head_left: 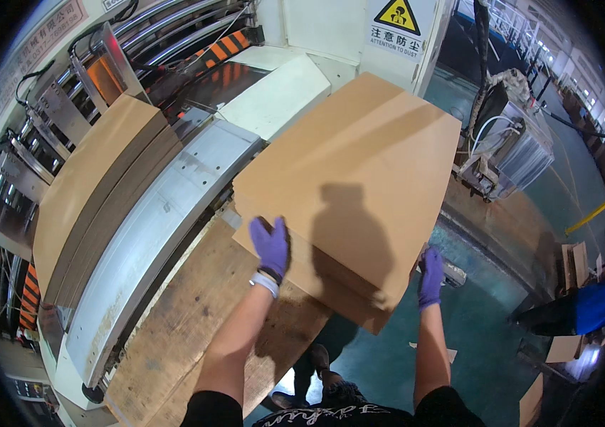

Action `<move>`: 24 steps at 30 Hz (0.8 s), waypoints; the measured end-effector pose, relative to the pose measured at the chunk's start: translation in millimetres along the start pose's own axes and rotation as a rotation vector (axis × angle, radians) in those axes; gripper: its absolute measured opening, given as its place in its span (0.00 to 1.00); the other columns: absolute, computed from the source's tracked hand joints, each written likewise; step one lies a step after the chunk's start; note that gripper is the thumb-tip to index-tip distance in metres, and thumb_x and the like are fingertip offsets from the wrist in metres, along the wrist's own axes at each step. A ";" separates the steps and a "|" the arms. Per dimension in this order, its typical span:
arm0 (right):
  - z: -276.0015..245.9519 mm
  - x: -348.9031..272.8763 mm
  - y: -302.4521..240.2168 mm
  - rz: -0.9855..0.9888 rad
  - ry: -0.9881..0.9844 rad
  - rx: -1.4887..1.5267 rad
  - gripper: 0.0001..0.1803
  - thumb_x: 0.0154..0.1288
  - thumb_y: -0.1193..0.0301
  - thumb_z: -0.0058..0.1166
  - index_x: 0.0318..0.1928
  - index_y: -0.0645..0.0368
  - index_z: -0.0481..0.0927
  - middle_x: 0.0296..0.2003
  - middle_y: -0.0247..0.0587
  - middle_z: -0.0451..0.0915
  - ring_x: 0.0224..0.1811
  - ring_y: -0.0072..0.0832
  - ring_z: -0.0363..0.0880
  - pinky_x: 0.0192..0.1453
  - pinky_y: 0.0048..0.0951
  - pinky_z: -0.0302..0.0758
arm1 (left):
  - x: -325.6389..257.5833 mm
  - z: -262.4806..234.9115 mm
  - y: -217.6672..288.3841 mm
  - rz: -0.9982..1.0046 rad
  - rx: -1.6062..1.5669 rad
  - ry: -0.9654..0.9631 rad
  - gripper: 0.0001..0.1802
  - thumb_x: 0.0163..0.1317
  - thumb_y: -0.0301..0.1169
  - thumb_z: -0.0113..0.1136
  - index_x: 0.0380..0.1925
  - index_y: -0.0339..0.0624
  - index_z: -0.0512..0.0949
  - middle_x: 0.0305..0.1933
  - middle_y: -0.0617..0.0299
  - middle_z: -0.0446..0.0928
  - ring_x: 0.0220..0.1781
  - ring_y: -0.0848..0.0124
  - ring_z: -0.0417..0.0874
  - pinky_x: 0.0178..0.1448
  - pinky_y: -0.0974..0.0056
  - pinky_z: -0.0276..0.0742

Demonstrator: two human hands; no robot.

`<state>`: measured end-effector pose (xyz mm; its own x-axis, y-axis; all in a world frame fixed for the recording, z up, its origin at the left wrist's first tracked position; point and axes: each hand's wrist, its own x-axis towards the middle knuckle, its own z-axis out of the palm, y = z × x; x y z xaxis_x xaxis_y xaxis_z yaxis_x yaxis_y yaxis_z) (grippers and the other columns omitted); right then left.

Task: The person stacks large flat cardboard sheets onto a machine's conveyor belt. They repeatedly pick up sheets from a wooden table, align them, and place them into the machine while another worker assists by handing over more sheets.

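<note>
Cardboard stack [381, 153], machine-side, w/ 2 gloved hands

Far L: second stack [92, 185], brown sheets, qty n/a, curved by lens, sat btwn metal guide plates and a pale metal rail [164, 206]. Striped strip [30, 299], orange/blk, showed low at its L.

L-ctr: wooden board [196, 306], worn, ran alongside the rail. White cover [277, 96] stood beyond, nr the cardboard stack's far L side.

Ctr: left hand [270, 248], purple glove, pale wristband [265, 284], was at the stack's near-L edge; digits parted in a V, pointing away from the wearer; grip or flat touch, couldn't tell. Cardboard stack itself: brown, flat, top sheets set slightly back from lower ones; its L part lay over the board, near corner jutted above the green floor [480, 327]. Wearer's shadow fell on top.

R-ctr: right hand [430, 277], purple glove, was at the stack's R edge, nr the near corner; fingers together, pointing up; hold on edge, couldn't tell.

Far R: boxy equipment [519, 153] w/ hoses; yellow bar [591, 215]; below, another person [601, 302], blue top, partly cut off.
</note>
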<state>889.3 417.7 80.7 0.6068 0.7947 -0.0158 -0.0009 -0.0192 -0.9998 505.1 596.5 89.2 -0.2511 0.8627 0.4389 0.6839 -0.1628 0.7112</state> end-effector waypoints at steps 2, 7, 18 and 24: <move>-6.2 -28.8 3.2 -0.058 0.139 -0.128 0.28 0.71 0.59 0.48 0.62 0.66 0.65 0.51 0.43 0.74 0.48 0.25 0.71 0.53 0.27 0.70 | 52.3 14.0 32.6 -0.221 -0.234 -0.111 0.33 0.63 0.48 0.56 0.51 0.24 0.70 0.55 0.38 0.71 0.57 0.48 0.71 0.61 0.56 0.65; 73.0 -76.4 -45.3 0.066 -0.049 -0.250 0.32 0.73 0.62 0.45 0.67 0.73 0.56 0.64 0.58 0.63 0.67 0.39 0.62 0.69 0.33 0.59 | 161.9 -2.7 -106.4 -0.502 -0.621 -0.131 0.39 0.61 0.56 0.56 0.54 0.27 0.71 0.45 0.52 0.76 0.43 0.63 0.74 0.50 0.60 0.69; 62.3 -70.7 -18.2 -0.005 0.149 -0.121 0.34 0.72 0.63 0.45 0.69 0.70 0.52 0.70 0.53 0.55 0.70 0.36 0.56 0.72 0.35 0.54 | 142.3 -1.7 -16.4 -0.493 -0.661 -0.107 0.20 0.58 0.45 0.67 0.35 0.42 0.73 0.29 0.68 0.73 0.28 0.79 0.70 0.32 0.70 0.68; 12.8 -92.9 -84.4 0.036 -0.005 0.326 0.31 0.71 0.66 0.46 0.68 0.66 0.57 0.63 0.46 0.67 0.63 0.30 0.66 0.67 0.30 0.63 | 96.0 -47.6 17.8 -0.488 -0.703 -0.175 0.16 0.61 0.42 0.65 0.31 0.47 0.69 0.20 0.70 0.68 0.17 0.79 0.66 0.19 0.71 0.62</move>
<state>822.9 353.3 166.5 0.5981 0.7999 -0.0504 -0.2769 0.1472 -0.9496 460.6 653.6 170.1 -0.2571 0.9649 -0.0529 -0.0682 0.0365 0.9970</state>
